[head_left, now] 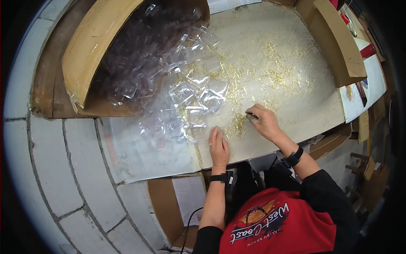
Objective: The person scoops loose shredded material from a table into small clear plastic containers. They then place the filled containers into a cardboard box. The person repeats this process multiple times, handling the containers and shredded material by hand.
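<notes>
Head view: loose gold-coloured pins beside two bare hands

The pins [239,123] lie in a small heap right of the frame's centre, with many more scattered toward the upper right. They look very light, thin and stiff, probably smooth enough to slip and quick to cling together or roll apart. A fingertip pinch across the middle of one should suit; a small bunch would likely be easier gathered flat against the tabletop [311,114].

The right hand [266,123] is just right of the heap, fingers curled in toward the thumb with little gap showing. Something small and dark grey [251,117] sits at its fingertips — whether held or worn, I cannot tell, nor whether any pin is pinched there. The left hand [219,147], just left of the heap, lies palm down with fingers stretched out and close together; no object shows in it, though its underside is hidden.

Clear plastic cases [182,94] are spread left of and above the heap, some overlapping pins. They look light, shiny and rather stiff, likely easy to scratch or crack, so best taken by opposite edges. More fill the cardboard box [95,36] at upper left — tipped open toward the tabletop.
</notes>
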Tool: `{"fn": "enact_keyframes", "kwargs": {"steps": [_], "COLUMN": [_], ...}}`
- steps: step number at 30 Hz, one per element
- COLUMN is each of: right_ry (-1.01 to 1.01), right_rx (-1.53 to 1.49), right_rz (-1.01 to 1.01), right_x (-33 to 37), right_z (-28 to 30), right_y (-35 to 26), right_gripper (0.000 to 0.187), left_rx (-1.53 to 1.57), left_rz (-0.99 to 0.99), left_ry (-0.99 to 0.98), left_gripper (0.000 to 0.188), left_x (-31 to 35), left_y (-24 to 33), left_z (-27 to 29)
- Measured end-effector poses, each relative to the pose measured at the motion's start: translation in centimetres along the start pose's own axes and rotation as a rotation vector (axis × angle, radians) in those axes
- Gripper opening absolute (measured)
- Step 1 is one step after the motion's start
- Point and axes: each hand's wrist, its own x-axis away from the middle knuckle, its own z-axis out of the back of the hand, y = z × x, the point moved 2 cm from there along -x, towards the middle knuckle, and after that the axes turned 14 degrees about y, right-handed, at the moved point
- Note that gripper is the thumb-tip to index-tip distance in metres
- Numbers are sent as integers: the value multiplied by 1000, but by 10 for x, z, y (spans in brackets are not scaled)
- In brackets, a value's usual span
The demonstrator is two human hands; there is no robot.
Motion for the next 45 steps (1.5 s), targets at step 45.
{"fn": "enact_keyframes", "kwargs": {"steps": [45], "right_ry": [-133], "right_rx": [-454], "right_rz": [-453], "right_x": [-25], "right_z": [-42], "right_y": [15], "right_gripper": [9], "left_rx": [384], "left_rz": [655], "left_ry": [67], "left_gripper": [17], "left_x": [34], "left_y": [31], "left_z": [45]}}
